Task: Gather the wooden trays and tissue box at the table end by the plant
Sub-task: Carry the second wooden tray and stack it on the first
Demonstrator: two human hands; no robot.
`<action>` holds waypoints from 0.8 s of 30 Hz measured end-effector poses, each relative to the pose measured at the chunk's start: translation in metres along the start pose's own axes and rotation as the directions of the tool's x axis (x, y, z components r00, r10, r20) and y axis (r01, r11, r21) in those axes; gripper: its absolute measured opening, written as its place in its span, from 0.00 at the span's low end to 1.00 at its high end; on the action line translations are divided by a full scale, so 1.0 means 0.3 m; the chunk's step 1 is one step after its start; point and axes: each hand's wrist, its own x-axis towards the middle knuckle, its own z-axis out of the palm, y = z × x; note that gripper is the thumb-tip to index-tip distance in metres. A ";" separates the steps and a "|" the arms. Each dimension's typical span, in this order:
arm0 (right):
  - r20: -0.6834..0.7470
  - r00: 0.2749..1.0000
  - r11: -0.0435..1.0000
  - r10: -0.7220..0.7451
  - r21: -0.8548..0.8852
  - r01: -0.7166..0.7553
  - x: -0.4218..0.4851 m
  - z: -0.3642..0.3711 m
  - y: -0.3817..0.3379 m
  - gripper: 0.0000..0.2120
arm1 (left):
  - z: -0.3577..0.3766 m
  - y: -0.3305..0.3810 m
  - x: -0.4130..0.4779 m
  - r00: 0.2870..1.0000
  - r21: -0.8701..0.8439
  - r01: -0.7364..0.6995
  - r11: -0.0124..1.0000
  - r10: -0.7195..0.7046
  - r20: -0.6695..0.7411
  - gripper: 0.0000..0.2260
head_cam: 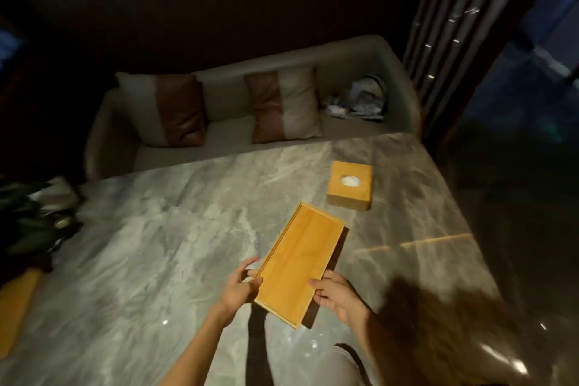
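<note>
- Wooden tray (300,263), long and shallow, held up just above the marble bench (175,238), tilted, its far end pointing toward the tissue box; dark shadow cast along its right edge.
- Left hand (239,287) at the tray's near left edge, grip clenched on the rim, fingers curled against the side.
- Right hand (333,293) at the tray's near right edge, grip grasping the tray, thumb on top and fingers underneath.
- Tissue box (349,189), wooden and cube-shaped with a round opening showing white tissue, standing on the bench beyond the tray, near the right far corner and apart from the tray.
- Second wooden tray (15,313) lying flat at the left end of the bench, partly cut off by the picture's edge, just beside the plant (31,219).
- Plant with dark leaves at the left end, well apart from the held tray.
- Sofa (250,122) with two brown-and-cream cushions (283,105) behind the bench.
</note>
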 end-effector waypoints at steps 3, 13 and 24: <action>0.048 0.998 0.999 -0.042 -0.013 0.042 0.024 0.282 -0.029 0.12 | -0.163 -0.053 -0.067 0.954 -0.359 -0.049 0.932 -0.063 -0.293 0.21; 0.229 0.968 0.918 -0.102 -0.353 0.180 -0.026 1.158 0.102 0.04 | -0.782 -0.213 -0.121 0.711 -0.481 -0.301 0.824 -0.142 -0.689 0.16; 0.554 0.762 -0.270 -0.336 -0.831 0.486 -0.021 1.898 0.071 0.24 | -1.702 -0.412 -0.234 0.782 0.237 -0.174 0.956 0.281 -0.557 0.13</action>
